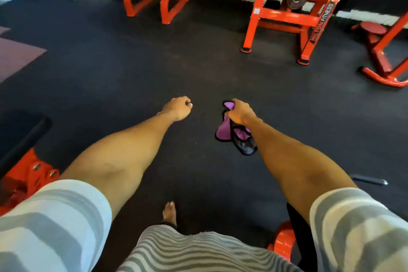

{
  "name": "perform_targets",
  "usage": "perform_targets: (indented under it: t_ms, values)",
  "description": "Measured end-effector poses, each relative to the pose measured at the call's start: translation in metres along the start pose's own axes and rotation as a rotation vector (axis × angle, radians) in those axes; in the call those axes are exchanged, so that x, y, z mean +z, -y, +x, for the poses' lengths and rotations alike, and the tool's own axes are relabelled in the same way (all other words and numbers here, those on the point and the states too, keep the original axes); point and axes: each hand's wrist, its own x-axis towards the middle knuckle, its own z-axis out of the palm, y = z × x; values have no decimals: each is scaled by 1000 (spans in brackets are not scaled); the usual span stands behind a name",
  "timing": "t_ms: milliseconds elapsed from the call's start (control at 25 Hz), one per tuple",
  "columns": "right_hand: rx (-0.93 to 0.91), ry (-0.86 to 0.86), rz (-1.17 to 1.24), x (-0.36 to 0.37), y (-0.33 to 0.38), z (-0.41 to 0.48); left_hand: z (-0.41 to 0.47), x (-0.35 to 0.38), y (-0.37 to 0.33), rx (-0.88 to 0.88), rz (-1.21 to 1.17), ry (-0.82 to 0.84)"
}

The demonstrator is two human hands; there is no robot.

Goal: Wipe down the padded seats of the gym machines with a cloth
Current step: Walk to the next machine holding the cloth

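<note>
Gripping the cloth (227, 131) bunched in my right hand (240, 111), I let it dangle above the floor (198, 62), ready for wiping. My left hand (177, 108) is curled loosely, empty, no seat within reach.

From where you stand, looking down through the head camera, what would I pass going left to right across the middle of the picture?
Black padded seat at the left edge → left hand, closed and holding nothing → purple cloth hanging from the right hand → red machine base at the right edge.
</note>
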Motion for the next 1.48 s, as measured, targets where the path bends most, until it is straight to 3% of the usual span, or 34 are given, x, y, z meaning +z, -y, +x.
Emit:
perform_targets:
  t_ms: [360,560,1080,1480]
  values:
    - [146,-180,38,-92,3,150,225,-41,-83,226,-3,73]
    - [278,-306,126,-152,-23,201,322,-58,-172,392,47,124]
    - [462,-546,256,-350,-203,306,467,19,-477,674,176,252]
    - [686,-773,358,-462,-349,276,475,113,-719,994,275,393]
